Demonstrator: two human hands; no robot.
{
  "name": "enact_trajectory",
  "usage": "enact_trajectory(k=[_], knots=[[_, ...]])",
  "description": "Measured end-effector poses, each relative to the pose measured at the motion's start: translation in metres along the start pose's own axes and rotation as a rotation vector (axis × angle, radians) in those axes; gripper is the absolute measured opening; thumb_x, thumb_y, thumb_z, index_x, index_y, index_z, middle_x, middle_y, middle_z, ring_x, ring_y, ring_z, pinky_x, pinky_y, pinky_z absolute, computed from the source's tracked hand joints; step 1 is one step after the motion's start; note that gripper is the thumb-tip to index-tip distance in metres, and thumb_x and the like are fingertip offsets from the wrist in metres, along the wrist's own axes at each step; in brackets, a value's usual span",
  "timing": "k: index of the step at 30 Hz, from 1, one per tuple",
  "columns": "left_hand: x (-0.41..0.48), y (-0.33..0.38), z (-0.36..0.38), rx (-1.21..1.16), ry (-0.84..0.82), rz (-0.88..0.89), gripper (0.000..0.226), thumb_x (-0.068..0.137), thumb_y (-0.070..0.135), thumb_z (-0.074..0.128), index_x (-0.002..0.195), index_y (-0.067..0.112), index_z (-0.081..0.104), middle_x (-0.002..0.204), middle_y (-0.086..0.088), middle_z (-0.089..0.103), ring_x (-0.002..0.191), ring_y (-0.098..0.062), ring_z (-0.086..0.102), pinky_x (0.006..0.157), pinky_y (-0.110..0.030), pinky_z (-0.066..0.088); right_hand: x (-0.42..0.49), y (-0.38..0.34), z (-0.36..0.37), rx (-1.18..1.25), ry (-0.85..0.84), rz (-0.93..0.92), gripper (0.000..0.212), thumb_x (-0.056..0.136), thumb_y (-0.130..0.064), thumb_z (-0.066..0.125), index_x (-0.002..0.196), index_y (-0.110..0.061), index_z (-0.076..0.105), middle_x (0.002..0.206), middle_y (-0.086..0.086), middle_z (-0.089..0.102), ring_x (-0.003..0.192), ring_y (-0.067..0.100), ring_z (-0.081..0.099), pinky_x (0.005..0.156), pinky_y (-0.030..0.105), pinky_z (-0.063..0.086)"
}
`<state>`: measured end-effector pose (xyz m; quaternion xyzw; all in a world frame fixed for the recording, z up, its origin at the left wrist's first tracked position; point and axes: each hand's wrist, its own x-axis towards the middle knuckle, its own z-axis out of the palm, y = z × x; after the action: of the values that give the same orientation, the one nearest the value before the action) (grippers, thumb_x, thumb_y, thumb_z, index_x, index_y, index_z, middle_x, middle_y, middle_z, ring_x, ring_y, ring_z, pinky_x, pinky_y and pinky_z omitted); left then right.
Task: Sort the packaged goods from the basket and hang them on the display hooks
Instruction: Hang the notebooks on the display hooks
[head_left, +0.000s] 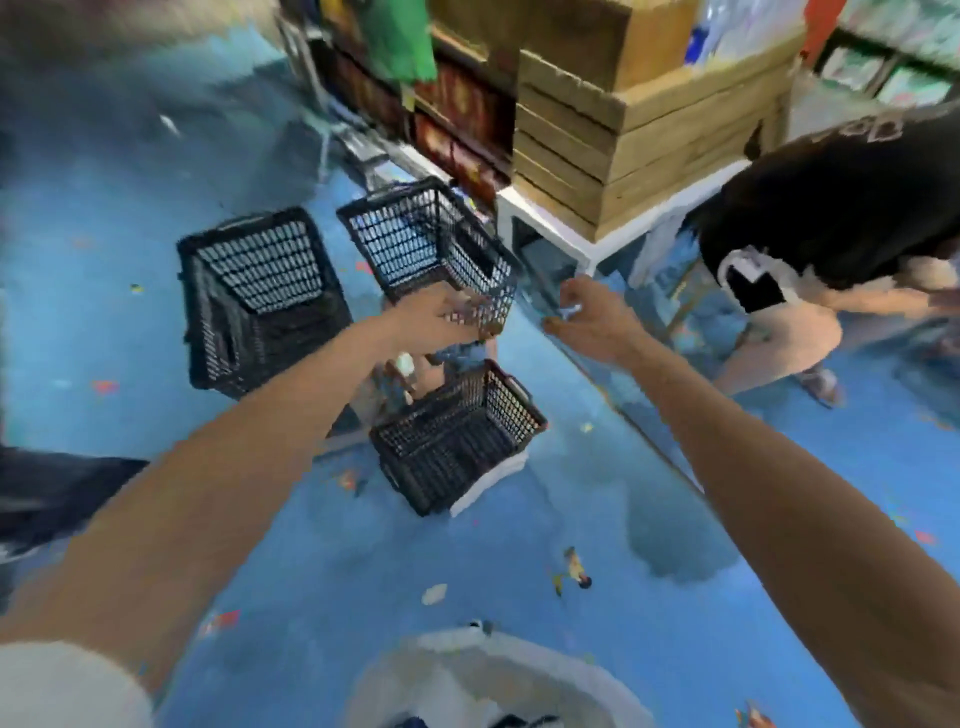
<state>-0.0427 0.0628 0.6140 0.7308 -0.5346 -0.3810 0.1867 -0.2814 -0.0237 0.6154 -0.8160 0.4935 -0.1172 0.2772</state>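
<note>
Goods (408, 371) bunched at 11 o'clock of near basket (467, 452), none hung; no hooks in view. Looks early. Left hand (441, 317) over rim of 12 o'clock basket (415, 234), right hand (587, 317) at 1 o'clock; grips too blurred to tell. Third basket (260, 291) at 10 o'clock.

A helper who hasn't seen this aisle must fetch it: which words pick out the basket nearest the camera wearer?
Left of the stacked pale wooden crates, on the blue floor, stand three black plastic mesh baskets. The nearest basket is lowest in view, just beneath the left hand. Unlike the left basket and far basket, it rests partly on something flat and white.
</note>
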Motion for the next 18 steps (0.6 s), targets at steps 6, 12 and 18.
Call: enact_trajectory(k=[6, 12, 18], knots=[[0.002, -0.059, -0.074, -0.079, 0.173, -0.156, 0.056, 0.096, 0.036, 0.071, 0.140, 0.012, 0.046, 0.136, 0.001, 0.045, 0.128, -0.021, 0.047, 0.104, -0.037, 0.043, 0.103, -0.081, 0.045, 0.010, -0.145, -0.215, 0.037, 0.093, -0.033, 0.071, 0.117, -0.010, 0.057, 0.105, 0.000, 0.053, 0.101, 0.023, 0.054, 0.075, 0.026, 0.033], [0.060, -0.088, -0.100, -0.207, 0.267, -0.272, 0.070, 0.094, 0.036, 0.073, 0.150, 0.011, 0.040, 0.157, -0.003, 0.041, 0.144, -0.023, 0.040, 0.113, -0.037, 0.038, 0.219, -0.092, 0.073, 0.070, -0.289, -0.244, 0.037, 0.093, -0.029, 0.070, 0.120, -0.009, 0.056, 0.117, 0.008, 0.062, 0.106, 0.027, 0.059, 0.079, 0.032, 0.042], [0.171, -0.086, -0.103, -0.299, 0.329, -0.447, 0.061, 0.093, 0.035, 0.073, 0.142, 0.014, 0.044, 0.149, -0.001, 0.048, 0.128, -0.023, 0.053, 0.107, -0.043, 0.046, 0.354, -0.062, 0.102, 0.081, -0.475, -0.259, 0.041, 0.093, -0.030, 0.070, 0.124, -0.008, 0.053, 0.118, 0.004, 0.056, 0.104, 0.024, 0.056, 0.081, 0.032, 0.041]])
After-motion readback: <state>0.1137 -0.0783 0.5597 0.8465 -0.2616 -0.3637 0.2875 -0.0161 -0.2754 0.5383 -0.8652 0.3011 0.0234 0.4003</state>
